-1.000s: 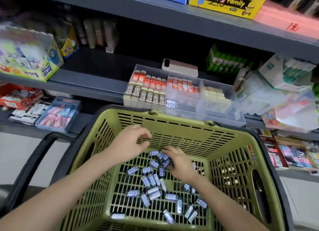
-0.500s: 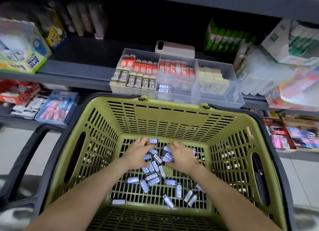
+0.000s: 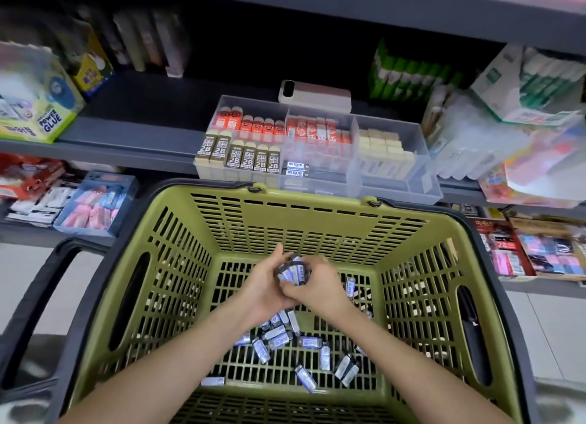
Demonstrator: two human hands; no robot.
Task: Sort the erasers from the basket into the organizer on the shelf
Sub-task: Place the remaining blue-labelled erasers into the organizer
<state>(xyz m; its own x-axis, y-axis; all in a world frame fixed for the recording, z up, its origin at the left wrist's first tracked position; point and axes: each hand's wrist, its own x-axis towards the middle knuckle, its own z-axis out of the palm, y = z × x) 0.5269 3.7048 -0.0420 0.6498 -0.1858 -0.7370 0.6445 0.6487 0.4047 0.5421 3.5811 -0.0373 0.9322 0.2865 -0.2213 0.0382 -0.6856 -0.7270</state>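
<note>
Both hands are meeting just above the middle of the frame, inside the green basket (image 3: 177, 265). The left hand (image 3: 264, 292) and the right hand (image 3: 317, 289) are pressing together around a small bundle of erasers (image 3: 293, 271), their blue-and-white wrappers showing between the curled fingers; each grip is closing narrowly on that shared bundle. Both forearms are reaching in from the bottom edge of the frame.

More loose erasers (image 3: 279, 338) are lying scattered on the slotted basket floor below the hands, in the lower middle of the frame, with a few strays toward the lower right and one near the lower left of the floor. One more is lying just right of the right hand.

The clear organizer (image 3: 425, 182) is sitting on the grey shelf (image 3: 133, 138) directly above the basket's far rim, in the centre of the frame. Its left compartments are holding red-sleeved and brown "2B" erasers standing upright; the middle section is holding red-and-white ones at the back and two blue-and-white erasers (image 3: 297, 169) at the front; the right compartment is holding pale cream blocks. A phone (image 3: 315, 95) is lying behind the organizer. A glue box (image 3: 47, 119) is sitting at the upper left.
</note>
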